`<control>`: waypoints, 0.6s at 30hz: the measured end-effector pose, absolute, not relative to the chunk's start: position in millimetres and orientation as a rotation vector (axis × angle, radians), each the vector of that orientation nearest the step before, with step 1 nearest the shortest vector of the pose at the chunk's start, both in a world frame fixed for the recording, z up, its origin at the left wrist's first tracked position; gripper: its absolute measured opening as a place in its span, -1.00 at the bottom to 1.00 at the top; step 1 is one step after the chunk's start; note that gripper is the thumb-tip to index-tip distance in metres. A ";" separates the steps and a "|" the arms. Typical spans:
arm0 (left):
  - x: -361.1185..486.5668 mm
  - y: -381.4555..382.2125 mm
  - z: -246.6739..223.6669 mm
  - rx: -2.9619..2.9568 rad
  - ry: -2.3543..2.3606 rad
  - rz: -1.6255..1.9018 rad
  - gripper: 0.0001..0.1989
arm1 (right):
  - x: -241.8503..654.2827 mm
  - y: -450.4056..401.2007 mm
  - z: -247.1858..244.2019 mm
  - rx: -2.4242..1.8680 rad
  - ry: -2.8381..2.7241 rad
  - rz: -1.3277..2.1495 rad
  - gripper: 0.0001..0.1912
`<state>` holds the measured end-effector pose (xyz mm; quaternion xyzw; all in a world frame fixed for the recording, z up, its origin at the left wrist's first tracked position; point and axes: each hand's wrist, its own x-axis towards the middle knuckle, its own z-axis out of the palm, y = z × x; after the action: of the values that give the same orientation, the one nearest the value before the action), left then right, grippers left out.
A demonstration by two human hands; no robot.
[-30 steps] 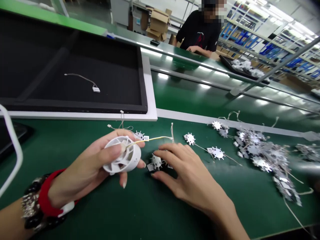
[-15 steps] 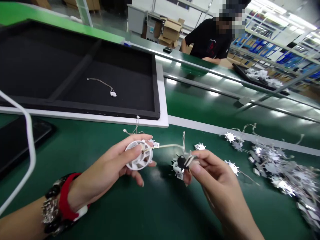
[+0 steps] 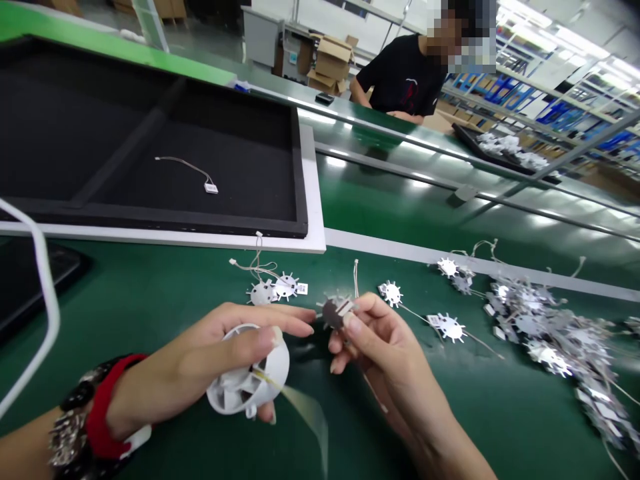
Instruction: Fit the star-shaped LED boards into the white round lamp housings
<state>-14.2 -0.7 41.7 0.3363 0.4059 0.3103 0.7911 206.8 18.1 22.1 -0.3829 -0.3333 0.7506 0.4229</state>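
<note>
Green bench (image 3: 150,293) | left hand (image 3: 185,363), 7 o'clock: fingers curled around light, stiff plastic housing (image 3: 273,363), best held by its rim | right hand (image 3: 387,353), 5 o'clock: fingertips pinching thin star disc (image 3: 334,313) at edge | fragile wire (image 3: 265,379) through housing | disc pile (image 3: 545,340), 4 o'clock

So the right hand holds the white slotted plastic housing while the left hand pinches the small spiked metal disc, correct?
Not quite: the hands are swapped. The head view shows the left hand holding the white slotted plastic housing, while the right hand pinches the small spiked metal disc.
</note>
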 end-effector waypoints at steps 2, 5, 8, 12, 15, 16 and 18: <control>-14.9 -1.1 42.9 0.765 0.932 0.668 -0.60 | 210.0 19.9 24.6 -0.970 -0.860 1.773 -0.75; -15.4 -3.4 40.8 0.757 0.937 0.595 -0.60 | 210.0 19.2 28.7 -0.988 -0.896 1.719 -0.63; -14.0 -4.6 34.8 0.708 0.862 0.537 -0.53 | 203.0 14.4 29.5 -0.981 -0.941 1.775 -0.64; -9.1 -1.9 28.4 0.767 0.800 0.537 -0.54 | 190.3 5.7 26.2 -0.973 -0.964 1.883 -0.76; -6.8 -0.1 26.4 0.907 0.788 0.582 -0.62 | 183.6 1.5 25.6 -1.025 -0.961 1.985 -0.71; -6.8 0.0 25.7 0.958 0.792 0.607 -0.65 | 182.5 1.0 26.1 -1.043 -0.957 2.002 -0.69; -7.6 -0.5 24.3 1.036 0.817 0.667 -0.69 | 182.4 1.4 27.8 -1.050 -0.961 2.030 -0.66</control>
<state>-7.6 -0.5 24.3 0.4722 0.3722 0.3040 0.7389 182.4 1.4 27.8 -0.4005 -0.3664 0.7744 0.3251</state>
